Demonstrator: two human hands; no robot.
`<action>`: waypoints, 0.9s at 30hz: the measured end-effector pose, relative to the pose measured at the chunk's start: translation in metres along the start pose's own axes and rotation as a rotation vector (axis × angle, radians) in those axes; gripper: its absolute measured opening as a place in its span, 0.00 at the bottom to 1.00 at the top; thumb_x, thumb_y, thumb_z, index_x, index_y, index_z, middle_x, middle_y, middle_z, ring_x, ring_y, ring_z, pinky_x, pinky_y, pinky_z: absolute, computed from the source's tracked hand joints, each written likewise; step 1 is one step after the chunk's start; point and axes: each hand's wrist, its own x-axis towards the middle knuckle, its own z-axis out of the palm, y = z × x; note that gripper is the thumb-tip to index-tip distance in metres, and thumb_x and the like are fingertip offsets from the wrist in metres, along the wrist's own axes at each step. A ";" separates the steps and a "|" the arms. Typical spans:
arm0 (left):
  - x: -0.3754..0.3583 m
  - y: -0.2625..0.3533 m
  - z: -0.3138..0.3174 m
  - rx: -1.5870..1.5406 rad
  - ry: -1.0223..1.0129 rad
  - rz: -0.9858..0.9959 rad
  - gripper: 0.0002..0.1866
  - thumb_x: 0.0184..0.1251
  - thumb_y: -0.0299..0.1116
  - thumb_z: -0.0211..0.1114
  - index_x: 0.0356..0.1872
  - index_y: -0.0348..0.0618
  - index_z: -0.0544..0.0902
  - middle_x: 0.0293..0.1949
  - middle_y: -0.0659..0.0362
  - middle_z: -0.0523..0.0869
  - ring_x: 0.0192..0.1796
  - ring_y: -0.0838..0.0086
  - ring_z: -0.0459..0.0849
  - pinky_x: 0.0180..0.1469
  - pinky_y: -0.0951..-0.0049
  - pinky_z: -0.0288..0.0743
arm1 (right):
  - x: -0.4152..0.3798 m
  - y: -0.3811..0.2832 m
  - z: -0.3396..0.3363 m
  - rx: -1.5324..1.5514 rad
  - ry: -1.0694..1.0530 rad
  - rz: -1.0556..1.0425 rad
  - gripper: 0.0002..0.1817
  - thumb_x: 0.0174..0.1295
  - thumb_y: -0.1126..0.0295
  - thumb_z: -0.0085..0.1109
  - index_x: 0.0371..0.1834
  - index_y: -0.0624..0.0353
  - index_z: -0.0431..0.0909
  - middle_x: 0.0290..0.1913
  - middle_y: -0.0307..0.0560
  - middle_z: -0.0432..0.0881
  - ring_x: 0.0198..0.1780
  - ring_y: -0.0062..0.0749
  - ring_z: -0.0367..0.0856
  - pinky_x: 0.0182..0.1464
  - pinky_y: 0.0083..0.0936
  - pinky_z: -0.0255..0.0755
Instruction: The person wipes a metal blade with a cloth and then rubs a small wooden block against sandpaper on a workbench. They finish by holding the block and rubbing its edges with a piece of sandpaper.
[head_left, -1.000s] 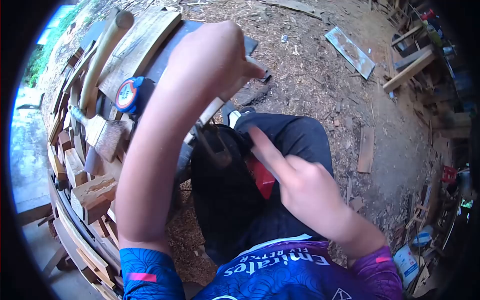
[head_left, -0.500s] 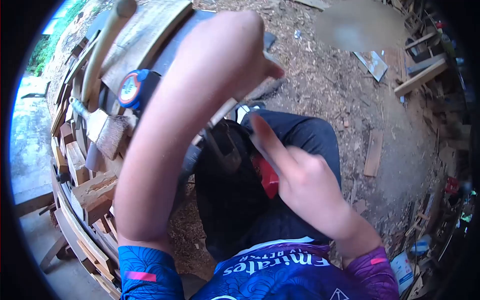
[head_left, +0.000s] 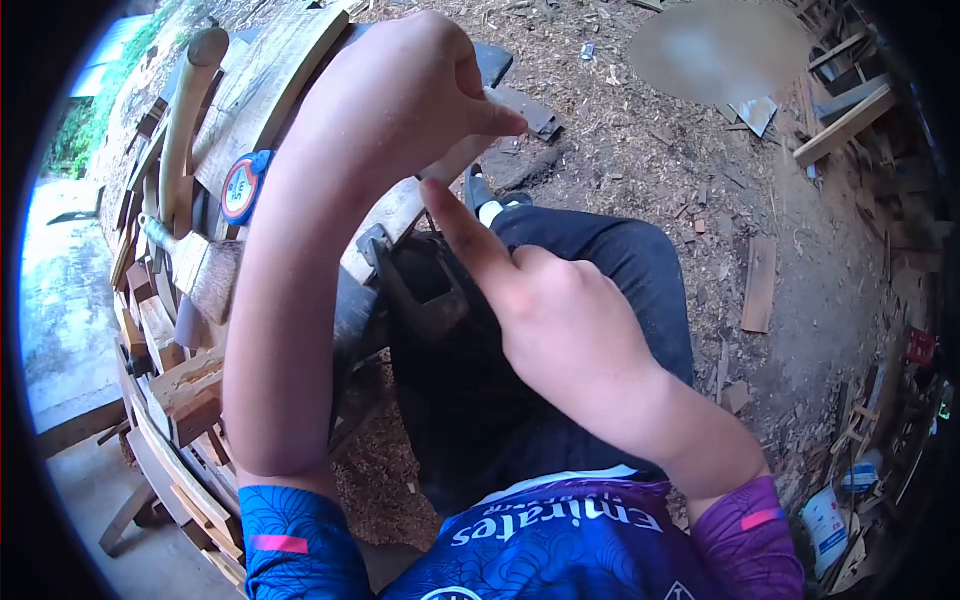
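Note:
My left hand (head_left: 425, 80) is over the far end of a pale wooden board (head_left: 395, 212), thumb stretched to the right. Its other fingers are curled and mostly hidden, so what they hold cannot be made out. My right hand (head_left: 575, 315) is above my lap, its index finger extended toward the board's near edge. The remaining fingers are folded underneath, their contents hidden. A dark metal clamp (head_left: 440, 312) is fixed by the board, left of my right hand. Beside my left forearm are a round blue and orange tape measure (head_left: 241, 190) and a wide paintbrush (head_left: 208, 275).
A curved wooden tool handle (head_left: 187, 130) rests at the upper left by a plank (head_left: 265, 85). Several wood offcuts (head_left: 190, 395) are stacked at left. Wood shavings cover the ground (head_left: 620, 150). A loose plank (head_left: 760, 285) lies at right, with more timber (head_left: 845, 125) beyond.
Both hands have shifted left, the right one also upward toward the board. A red object seen under my right hand is now out of sight. More of the board and clamp shows.

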 end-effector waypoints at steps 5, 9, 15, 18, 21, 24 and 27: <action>0.001 0.002 -0.002 0.092 -0.134 -0.138 0.18 0.56 0.46 0.77 0.26 0.39 0.90 0.24 0.45 0.86 0.30 0.56 0.89 0.37 0.59 0.82 | -0.058 0.006 -0.018 -0.002 -0.070 0.043 0.44 0.59 0.79 0.53 0.82 0.40 0.58 0.21 0.49 0.73 0.20 0.50 0.81 0.27 0.47 0.81; -0.002 0.008 0.002 0.069 0.001 -0.077 0.17 0.52 0.45 0.75 0.25 0.39 0.89 0.29 0.45 0.88 0.35 0.51 0.89 0.40 0.55 0.83 | -0.023 0.003 -0.015 0.006 -0.086 0.048 0.46 0.60 0.76 0.54 0.84 0.39 0.51 0.25 0.55 0.80 0.29 0.57 0.86 0.35 0.51 0.82; -0.012 0.012 0.025 0.193 0.150 -0.064 0.14 0.52 0.40 0.67 0.36 0.43 0.83 0.35 0.52 0.86 0.39 0.57 0.90 0.44 0.53 0.78 | 0.007 0.012 0.014 0.013 -0.100 0.053 0.44 0.62 0.75 0.52 0.83 0.40 0.48 0.32 0.61 0.85 0.35 0.63 0.86 0.39 0.56 0.82; -0.012 0.017 0.030 0.204 0.182 -0.052 0.14 0.52 0.38 0.66 0.38 0.44 0.82 0.35 0.54 0.86 0.40 0.58 0.89 0.45 0.54 0.76 | 0.007 0.017 0.020 0.018 -0.055 0.065 0.23 0.60 0.74 0.53 0.61 0.54 0.73 0.36 0.61 0.86 0.38 0.66 0.85 0.41 0.57 0.81; -0.009 0.017 0.038 0.257 0.197 -0.064 0.13 0.52 0.37 0.66 0.38 0.45 0.81 0.35 0.54 0.85 0.41 0.59 0.89 0.43 0.55 0.75 | 0.004 0.012 0.012 -0.001 -0.100 0.050 0.39 0.62 0.74 0.52 0.80 0.43 0.55 0.32 0.62 0.85 0.35 0.63 0.86 0.37 0.55 0.82; -0.009 0.018 0.043 0.333 0.297 0.001 0.11 0.53 0.35 0.65 0.38 0.46 0.82 0.37 0.53 0.84 0.43 0.61 0.88 0.42 0.56 0.74 | -0.001 0.017 0.027 -0.004 -0.039 0.015 0.37 0.62 0.73 0.52 0.77 0.47 0.58 0.34 0.63 0.84 0.35 0.63 0.86 0.36 0.54 0.82; -0.008 0.016 0.050 0.289 0.296 0.055 0.10 0.55 0.32 0.62 0.37 0.42 0.81 0.40 0.51 0.84 0.45 0.61 0.88 0.43 0.59 0.76 | -0.004 0.020 0.033 0.032 0.010 -0.009 0.34 0.62 0.72 0.52 0.74 0.52 0.60 0.35 0.62 0.84 0.34 0.62 0.86 0.35 0.53 0.82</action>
